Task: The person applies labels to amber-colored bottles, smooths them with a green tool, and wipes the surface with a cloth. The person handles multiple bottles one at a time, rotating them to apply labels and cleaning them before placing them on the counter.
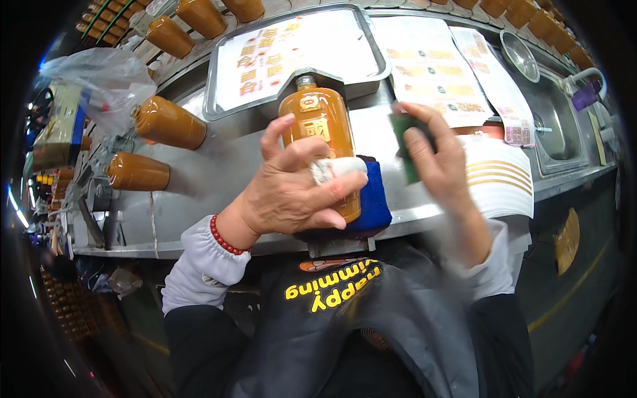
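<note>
A brown bottle (318, 106) with gold markings and a clear neck lies on its back in front of me, neck away from me. Its lower part rests on a dark blue cloth pad (375, 196). Over the lower half of the bottle is my left hand (295, 182), fingers spread, one finger wrapped in white. Whether its fingertips press on the bottle cannot be seen for sure. To the right of the bottle, apart from it, my right hand (434, 149) grips a flat dark green piece (406, 146) between thumb and fingers; its forearm is blurred.
Two more brown bottles, an upper (169, 123) and a lower (138, 172), are on the steel counter at left. A metal tray (212, 86) holds printed sheets behind the bottle. Label sheets (431, 73), a stack of white paper (497, 176) and a sink (564, 132) are at right.
</note>
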Tool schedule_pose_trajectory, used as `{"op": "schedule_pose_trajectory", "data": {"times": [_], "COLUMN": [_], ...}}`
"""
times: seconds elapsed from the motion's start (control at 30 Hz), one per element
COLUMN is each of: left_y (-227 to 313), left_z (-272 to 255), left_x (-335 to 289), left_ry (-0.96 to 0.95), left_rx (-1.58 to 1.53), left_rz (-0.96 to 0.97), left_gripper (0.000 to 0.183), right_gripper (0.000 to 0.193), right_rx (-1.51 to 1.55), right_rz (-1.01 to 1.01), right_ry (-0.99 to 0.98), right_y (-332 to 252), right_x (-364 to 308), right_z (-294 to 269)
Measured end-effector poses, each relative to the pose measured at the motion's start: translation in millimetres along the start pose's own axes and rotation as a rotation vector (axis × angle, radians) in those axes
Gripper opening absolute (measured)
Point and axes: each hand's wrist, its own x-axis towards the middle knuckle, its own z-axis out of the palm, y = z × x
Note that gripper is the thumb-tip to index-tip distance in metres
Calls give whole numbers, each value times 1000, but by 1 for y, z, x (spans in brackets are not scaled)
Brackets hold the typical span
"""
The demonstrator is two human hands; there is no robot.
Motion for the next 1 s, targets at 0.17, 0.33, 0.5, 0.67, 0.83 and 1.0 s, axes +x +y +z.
{"op": "schedule_pose_trajectory", "data": {"times": [0.17,0.33,0.5,0.67,0.83,1.0], "left_y": [-19,-17,-13,-17,-14,-29], "left_z": [8,13,16,16,13,5], "left_x": [1,-7,-10,-10,-7,-1], "left_ry": [136,137,169,155,128,82], "left_rx": [-7,-31,-67,-100,-108,-123], "left_rz": [-116,-165,-184,-171,-207,-132], "left_gripper": [56,55,56,55,53,51], "right_gripper": [28,45,67,46,32,25], "right_rx": [-994,-1361,-1398,-1322,-1153,-1479], "right_rz": [-185,135,103,72,163,-209], "right_ry": [73,65,149,104,73,125], "right_y": [86,171,180,202,189,165], "right_x": [114,217,260,302,318,311], "right_z": [-126,-187,-196,-215,-237,-232]}}
